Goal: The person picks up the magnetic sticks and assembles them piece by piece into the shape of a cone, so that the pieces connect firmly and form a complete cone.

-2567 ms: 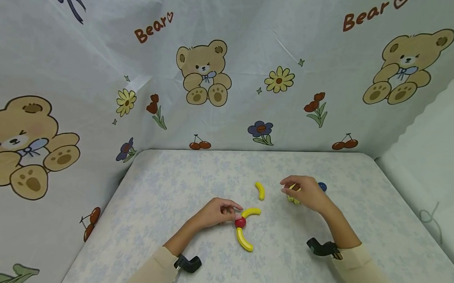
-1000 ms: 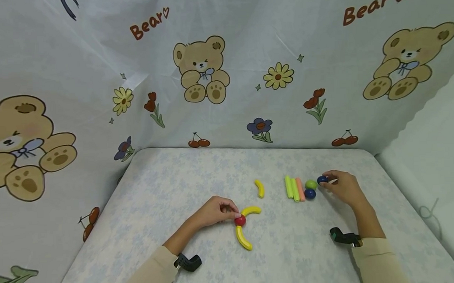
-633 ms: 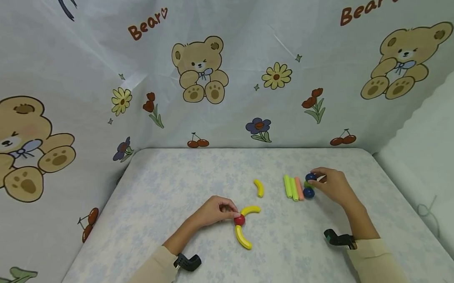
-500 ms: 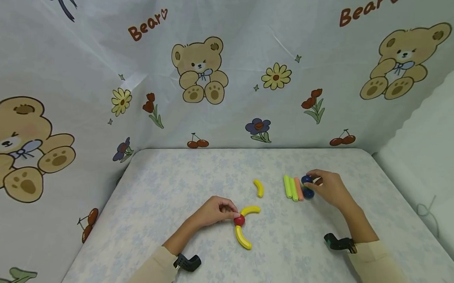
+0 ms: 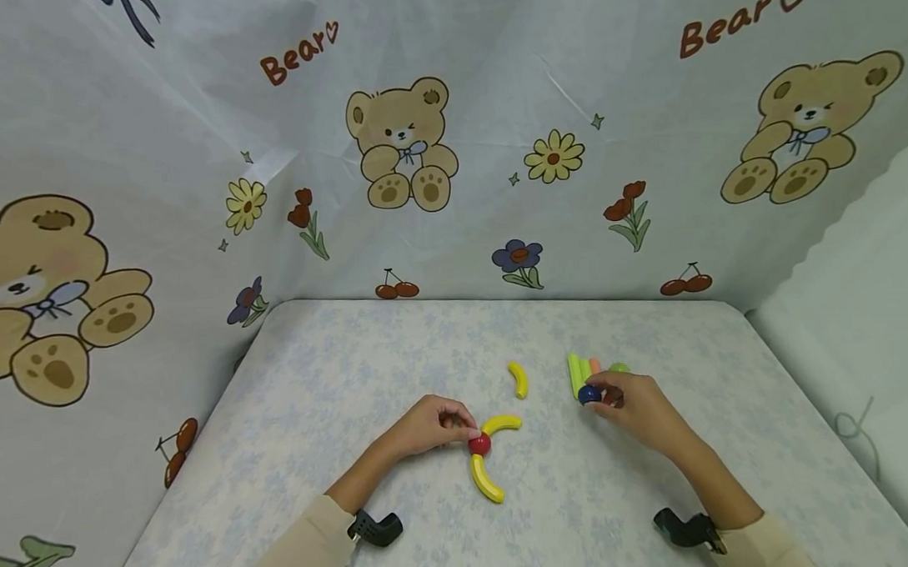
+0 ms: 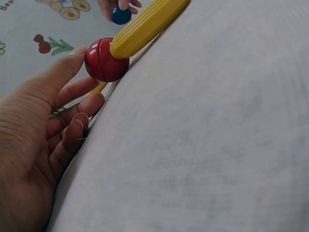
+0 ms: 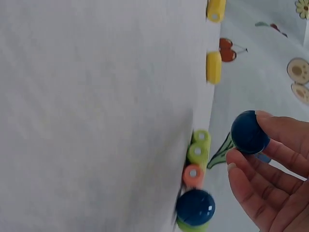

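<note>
My left hand pinches a glossy red ball between thumb and fingers. Two curved yellow rods adjoin that ball, one pointing right and away, the other toward the near edge. My right hand holds a dark blue ball at its fingertips, raised above the table in the right wrist view. In the head view it overlaps the near ends of two light green rods and a salmon rod. A second blue ball lies beside those rods, against a green ball.
A loose curved yellow rod lies between the hands, farther back. The pale patterned tabletop ends at a bear-print curtain. Metal discs show in the ends of the straight rods.
My right hand took hold of a blue ball at the right, then carried it left past the green ball and toward me, in front of the straight rods. The left hand has stayed put.
</note>
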`<state>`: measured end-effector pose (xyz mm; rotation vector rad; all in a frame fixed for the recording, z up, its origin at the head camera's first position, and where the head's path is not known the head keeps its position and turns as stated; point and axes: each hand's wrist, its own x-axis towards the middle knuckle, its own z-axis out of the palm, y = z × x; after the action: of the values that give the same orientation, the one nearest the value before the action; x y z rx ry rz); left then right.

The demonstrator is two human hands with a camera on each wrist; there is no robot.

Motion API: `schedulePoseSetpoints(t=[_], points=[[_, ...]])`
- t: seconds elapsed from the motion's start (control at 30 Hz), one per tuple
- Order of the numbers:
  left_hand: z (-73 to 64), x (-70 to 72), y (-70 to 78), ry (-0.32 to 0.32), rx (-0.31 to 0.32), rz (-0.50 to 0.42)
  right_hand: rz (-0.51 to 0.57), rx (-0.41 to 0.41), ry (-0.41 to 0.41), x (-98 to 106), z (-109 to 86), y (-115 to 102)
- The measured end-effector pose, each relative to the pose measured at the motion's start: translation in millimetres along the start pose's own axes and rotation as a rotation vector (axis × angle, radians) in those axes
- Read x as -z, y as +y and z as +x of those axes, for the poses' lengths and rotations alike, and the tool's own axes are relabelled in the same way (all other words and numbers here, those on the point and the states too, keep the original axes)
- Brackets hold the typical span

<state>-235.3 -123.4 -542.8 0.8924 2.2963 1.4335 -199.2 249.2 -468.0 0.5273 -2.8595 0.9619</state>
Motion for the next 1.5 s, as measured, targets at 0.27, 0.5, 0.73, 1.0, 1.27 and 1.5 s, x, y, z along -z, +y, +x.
schedulePoseSetpoints(t=[0.27, 0.5, 0.73, 1.0, 1.27, 1.5], points=[[0.1, 0.4, -0.9, 0.009, -0.006, -0.006, 0.066, 0.067, -0.083, -20.3, -1.2, -18.0], [0.9, 1.5, -0.4, 0.001, -0.016, -0.018, 0.119, 0.119, -0.151, -36.1, 0.1, -30.7], [1.6, 2.6, -0.7, -0.005, -0.018, -0.015, 0.118, 0.109, -0.209, -42.0, 4.4, -41.1], [2.0, 3.3, 2.1, -0.008, -0.007, -0.016, 0.12, 0.118, -0.272, -47.1, 11.0, -47.0], [0.7, 2.6, 2.1, -0.003, -0.009, -0.013, 0.116, 0.125, -0.273, -51.6, 14.7, -49.6], [-0.3, 2.4, 2.3, -0.009, -0.01, -0.017, 0.126, 0.098, -0.271, -55.1, 17.3, -49.0]])
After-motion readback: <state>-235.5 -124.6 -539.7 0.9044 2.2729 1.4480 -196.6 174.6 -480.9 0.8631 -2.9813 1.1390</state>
